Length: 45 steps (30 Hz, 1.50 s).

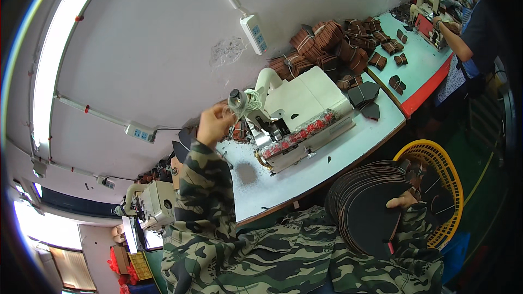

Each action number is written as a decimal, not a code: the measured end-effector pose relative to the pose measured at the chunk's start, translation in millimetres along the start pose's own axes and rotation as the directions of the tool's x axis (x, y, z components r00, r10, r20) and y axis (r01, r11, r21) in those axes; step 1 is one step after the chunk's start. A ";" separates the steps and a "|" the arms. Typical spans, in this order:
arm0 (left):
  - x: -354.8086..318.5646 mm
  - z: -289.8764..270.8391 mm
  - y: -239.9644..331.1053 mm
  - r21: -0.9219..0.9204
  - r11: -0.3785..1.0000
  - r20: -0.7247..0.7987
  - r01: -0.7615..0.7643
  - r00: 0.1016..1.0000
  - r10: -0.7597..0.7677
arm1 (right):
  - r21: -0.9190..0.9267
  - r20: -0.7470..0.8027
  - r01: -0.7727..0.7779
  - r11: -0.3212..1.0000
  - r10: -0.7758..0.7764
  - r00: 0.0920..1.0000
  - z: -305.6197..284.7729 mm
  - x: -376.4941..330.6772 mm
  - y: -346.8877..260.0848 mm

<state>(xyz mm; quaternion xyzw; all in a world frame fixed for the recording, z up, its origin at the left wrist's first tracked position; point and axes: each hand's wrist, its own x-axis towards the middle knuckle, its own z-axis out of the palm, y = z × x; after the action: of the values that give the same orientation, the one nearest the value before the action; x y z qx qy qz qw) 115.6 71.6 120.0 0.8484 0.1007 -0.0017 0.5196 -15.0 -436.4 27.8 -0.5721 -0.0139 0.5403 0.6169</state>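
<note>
My left hand (214, 125) is raised beside the head of a white bench machine (313, 103), which looks like a leather skiving machine. Its fingers are curled together close to a round dark knob (235, 98) and a coil of pale cord (253, 99); what they pinch, if anything, is too small to make out. On my lap, at the right, rests a fanned stack of dark rounded leather pieces (368, 220). Across its top piece lies my right hand (402, 200), thumb showing and other fingers mostly hidden, gripping the stack at its right side.
A yellow plastic basket (456, 185) with dark pieces inside stands at my right. Tied bundles of brown pieces (310, 43) are piled behind the machine on the white table (250, 196). Dark loose pieces (364, 93) lie beside it. At the far right a co-worker (479, 32) works at another machine.
</note>
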 end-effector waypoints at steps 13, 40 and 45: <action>-87.5 102.6 -62.9 0.416 0.839 0.648 -0.349 0.761 -0.005 | -0.174 0.201 0.036 0.984 0.000 0.979 -16.4 58.5 -16.8; -123.8 270.8 55.8 -0.239 0.548 0.844 0.802 0.450 -0.290 | -0.327 0.015 0.205 0.923 -0.211 0.977 -20.7 58.0 4.1; -98.2 326.8 54.0 -0.113 0.655 0.890 0.747 0.370 -0.267 | -0.487 -0.159 0.130 0.864 -0.234 0.959 -11.6 34.2 6.1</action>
<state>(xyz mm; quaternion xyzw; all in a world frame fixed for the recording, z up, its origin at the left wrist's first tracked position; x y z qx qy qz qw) 62.0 -257.1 27.8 0.4973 0.1147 -0.5325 0.6753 2.6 -422.5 -1.2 -0.7551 -0.1331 0.3954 0.5057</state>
